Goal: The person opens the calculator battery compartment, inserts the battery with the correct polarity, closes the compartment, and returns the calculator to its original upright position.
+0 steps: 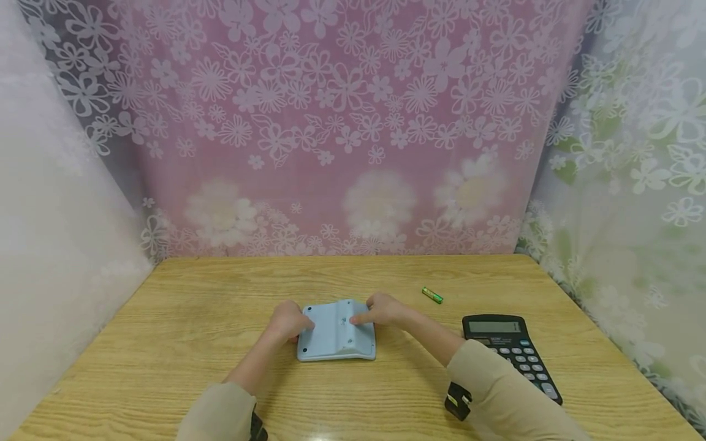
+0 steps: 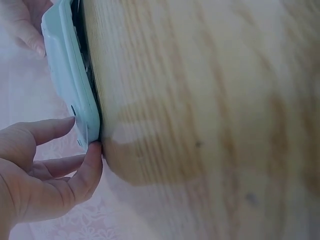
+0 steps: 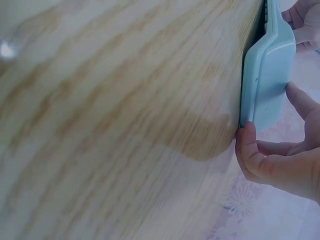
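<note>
A light blue calculator (image 1: 325,331) lies face down on the wooden table, its back with a raised ridge, small screws and dark rubber feet turned up. At its left edge my left hand (image 1: 288,321) pinches it, thumb on the back and fingers at the side. My right hand (image 1: 385,310) grips the opposite end, the thumb laid over the ridge. In the left wrist view, thumb and fingertips of the left hand (image 2: 55,175) meet at the calculator's corner (image 2: 75,85). The right wrist view has the right hand (image 3: 285,155) holding the other end of the casing (image 3: 272,75).
A green battery (image 1: 432,295) lies on the table (image 1: 209,306) beyond my right hand. To the right, a black calculator (image 1: 510,349) sits face up, partly covered by my right sleeve (image 1: 496,380). Flowered curtains (image 1: 342,135) hang behind and on both sides.
</note>
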Demonstrator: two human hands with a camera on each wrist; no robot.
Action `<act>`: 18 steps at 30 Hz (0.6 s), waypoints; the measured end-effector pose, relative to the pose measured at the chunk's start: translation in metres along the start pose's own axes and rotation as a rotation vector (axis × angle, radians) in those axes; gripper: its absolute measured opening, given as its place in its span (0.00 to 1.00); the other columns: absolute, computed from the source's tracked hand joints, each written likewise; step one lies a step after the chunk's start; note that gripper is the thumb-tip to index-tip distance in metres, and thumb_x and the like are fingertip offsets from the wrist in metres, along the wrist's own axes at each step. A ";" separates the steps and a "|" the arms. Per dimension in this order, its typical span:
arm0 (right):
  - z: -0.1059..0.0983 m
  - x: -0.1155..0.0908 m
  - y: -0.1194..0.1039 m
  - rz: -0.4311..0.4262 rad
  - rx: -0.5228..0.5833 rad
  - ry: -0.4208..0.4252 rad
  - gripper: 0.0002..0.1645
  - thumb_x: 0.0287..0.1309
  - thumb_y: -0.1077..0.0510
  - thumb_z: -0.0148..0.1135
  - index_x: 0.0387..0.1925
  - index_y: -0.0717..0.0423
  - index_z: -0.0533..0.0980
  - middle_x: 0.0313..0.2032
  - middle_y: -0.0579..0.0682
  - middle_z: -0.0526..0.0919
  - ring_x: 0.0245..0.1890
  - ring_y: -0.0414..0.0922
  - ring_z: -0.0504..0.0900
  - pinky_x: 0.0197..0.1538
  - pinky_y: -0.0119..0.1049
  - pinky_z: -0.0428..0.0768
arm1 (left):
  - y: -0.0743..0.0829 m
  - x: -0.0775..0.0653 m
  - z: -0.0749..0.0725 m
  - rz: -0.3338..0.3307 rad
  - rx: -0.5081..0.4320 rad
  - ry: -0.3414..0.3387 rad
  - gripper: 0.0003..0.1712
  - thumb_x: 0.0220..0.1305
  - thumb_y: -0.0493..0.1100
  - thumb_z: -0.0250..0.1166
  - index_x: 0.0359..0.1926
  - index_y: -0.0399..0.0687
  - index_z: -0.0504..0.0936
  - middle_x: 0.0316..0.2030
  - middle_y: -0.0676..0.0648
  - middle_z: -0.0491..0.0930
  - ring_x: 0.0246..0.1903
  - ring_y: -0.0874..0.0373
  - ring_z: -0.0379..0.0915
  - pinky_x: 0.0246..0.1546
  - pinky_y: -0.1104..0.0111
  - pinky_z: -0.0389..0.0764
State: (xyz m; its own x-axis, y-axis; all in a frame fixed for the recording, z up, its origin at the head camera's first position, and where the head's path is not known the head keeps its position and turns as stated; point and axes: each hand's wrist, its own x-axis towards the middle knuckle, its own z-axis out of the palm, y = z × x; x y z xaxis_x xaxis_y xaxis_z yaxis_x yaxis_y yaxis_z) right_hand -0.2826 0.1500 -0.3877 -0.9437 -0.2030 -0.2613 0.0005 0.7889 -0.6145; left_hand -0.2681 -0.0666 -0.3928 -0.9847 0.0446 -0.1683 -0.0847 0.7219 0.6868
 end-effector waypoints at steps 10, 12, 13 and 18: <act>0.002 -0.009 0.000 -0.055 -0.065 0.072 0.47 0.53 0.39 0.63 0.58 0.73 0.64 0.53 0.65 0.72 0.51 0.54 0.74 0.47 0.47 0.75 | -0.003 0.001 -0.008 0.171 0.044 -0.081 0.20 0.52 0.41 0.69 0.43 0.31 0.79 0.40 0.41 0.78 0.36 0.53 0.74 0.33 0.63 0.76; 0.002 -0.010 -0.002 -0.067 -0.100 0.089 0.47 0.52 0.38 0.62 0.57 0.73 0.65 0.51 0.64 0.74 0.48 0.54 0.75 0.44 0.45 0.76 | -0.005 0.001 -0.009 0.237 0.061 -0.102 0.22 0.51 0.42 0.70 0.45 0.31 0.79 0.42 0.41 0.79 0.38 0.52 0.74 0.36 0.62 0.77; 0.002 -0.011 -0.003 -0.066 -0.106 0.093 0.46 0.52 0.37 0.62 0.56 0.73 0.66 0.48 0.63 0.75 0.45 0.53 0.76 0.41 0.44 0.76 | -0.006 0.000 -0.009 0.270 0.074 -0.114 0.22 0.51 0.42 0.70 0.44 0.32 0.79 0.40 0.42 0.79 0.37 0.52 0.74 0.35 0.62 0.77; 0.007 -0.010 -0.008 -0.046 -0.134 0.107 0.42 0.49 0.35 0.63 0.45 0.70 0.70 0.37 0.60 0.75 0.33 0.48 0.72 0.32 0.38 0.71 | -0.006 -0.005 -0.009 0.464 0.261 -0.186 0.21 0.50 0.44 0.72 0.41 0.33 0.81 0.39 0.42 0.79 0.42 0.48 0.74 0.41 0.58 0.76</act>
State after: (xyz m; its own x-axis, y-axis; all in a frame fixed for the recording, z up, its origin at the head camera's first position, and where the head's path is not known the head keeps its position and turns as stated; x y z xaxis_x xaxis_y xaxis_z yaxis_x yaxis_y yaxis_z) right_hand -0.2705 0.1412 -0.3854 -0.9714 -0.1839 -0.1501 -0.0812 0.8517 -0.5177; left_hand -0.2640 -0.0772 -0.3902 -0.8643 0.5022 -0.0280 0.4147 0.7431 0.5252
